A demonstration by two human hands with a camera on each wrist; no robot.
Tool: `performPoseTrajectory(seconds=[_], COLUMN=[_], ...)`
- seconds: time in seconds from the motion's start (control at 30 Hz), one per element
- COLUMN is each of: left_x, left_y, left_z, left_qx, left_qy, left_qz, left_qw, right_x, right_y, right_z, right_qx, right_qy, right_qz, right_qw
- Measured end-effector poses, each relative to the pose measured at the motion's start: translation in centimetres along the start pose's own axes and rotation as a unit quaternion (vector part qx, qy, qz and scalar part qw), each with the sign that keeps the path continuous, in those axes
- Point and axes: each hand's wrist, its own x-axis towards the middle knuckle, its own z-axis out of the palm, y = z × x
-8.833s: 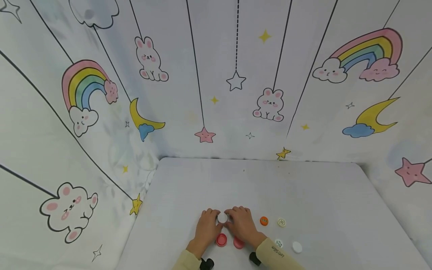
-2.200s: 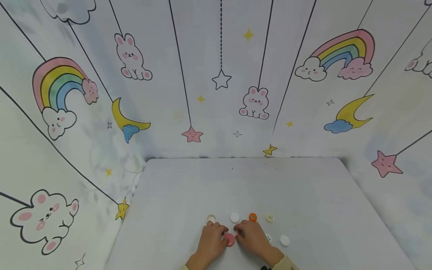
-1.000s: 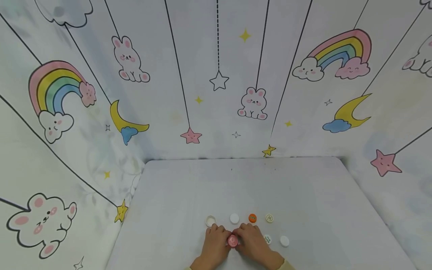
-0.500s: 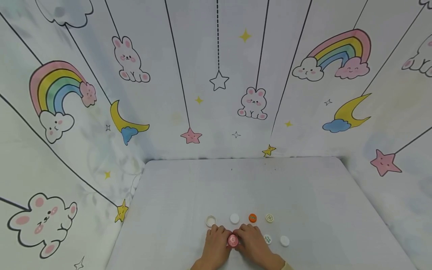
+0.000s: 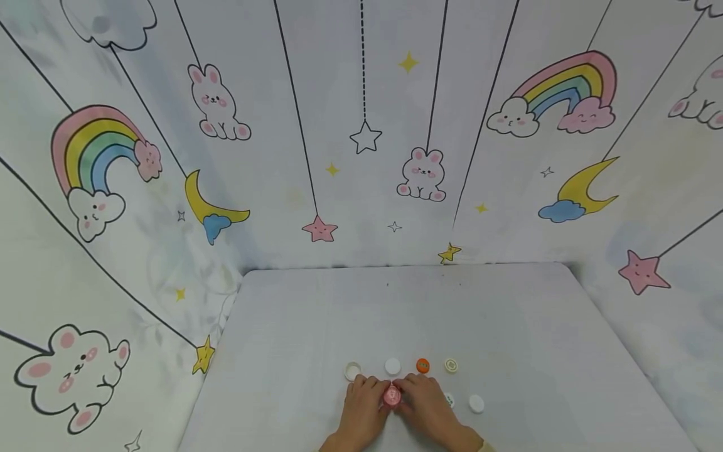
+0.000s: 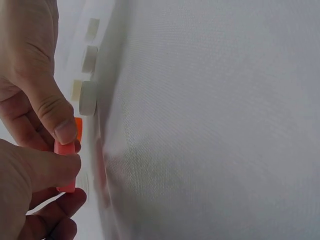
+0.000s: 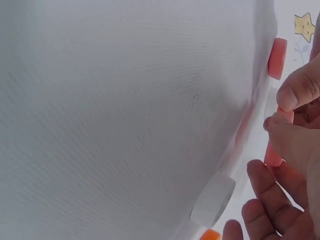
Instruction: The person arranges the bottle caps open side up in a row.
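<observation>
A pink-red bottle cap (image 5: 391,395) is held between my two hands above the near part of the table. My left hand (image 5: 363,407) pinches its left side, and my right hand (image 5: 426,405) pinches the right. From the left wrist view the cap (image 6: 65,187) stands on edge between both thumbs and the fingers. The right wrist view has the same cap (image 7: 273,156), partly covered by the thumbs. A second red cap (image 7: 278,58) appears there; the hands hide it in the head view.
Beyond the hands lie an upturned whitish cap (image 5: 353,370), a white cap (image 5: 392,366), an orange cap (image 5: 423,365) and a cream cap (image 5: 450,365). To the right are a partly covered white-green cap (image 5: 449,400) and another white cap (image 5: 476,403) on the white table (image 5: 316,320).
Earlier both hands held a white cap; then the left hand was at a red one with the right hand apart. Now both pinch the red cap, moved slightly away from the body.
</observation>
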Motion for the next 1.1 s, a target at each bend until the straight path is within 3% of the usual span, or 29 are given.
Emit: performPoseTrajectory(seconds=[0.23, 0.47, 0.67, 0.77, 0.9, 1.1], left_x=[0.25, 0.10, 0.01, -0.02, 0.05, 0.40], left_y=[0.15, 0.01, -0.35, -0.35, -0.16, -0.06], left_z=[-0.23, -0.24, 0.00, -0.19, -0.65, -0.92], left_qx=[-0.016, -0.016, -0.035, -0.070, -0.116, -0.136], left_qy=[0.028, 0.046, 0.060, 0.043, -0.003, -0.039], left_qz=[0.010, 0.022, 0.032, 0.013, -0.034, -0.078], left_qw=[0.9994, 0.9986, 0.9971, 0.9965, 0.9927, 0.9869], right_x=[-0.23, -0.40, -0.55, -0.64, -0.65, -0.58], right_y=[0.26, 0.31, 0.34, 0.22, 0.13, 0.11], right_z=[-0.06, 0.07, 0.09, 0.00, -0.05, -0.07], right_qx=[0.000, 0.032, 0.056, 0.076, 0.096, 0.114], right_qy=[0.031, 0.020, 0.036, 0.040, 0.040, 0.041], right_qz=[-0.012, 0.003, -0.002, 0.002, 0.012, 0.014], right_qw=[0.9994, 0.9993, 0.9977, 0.9963, 0.9945, 0.9926])
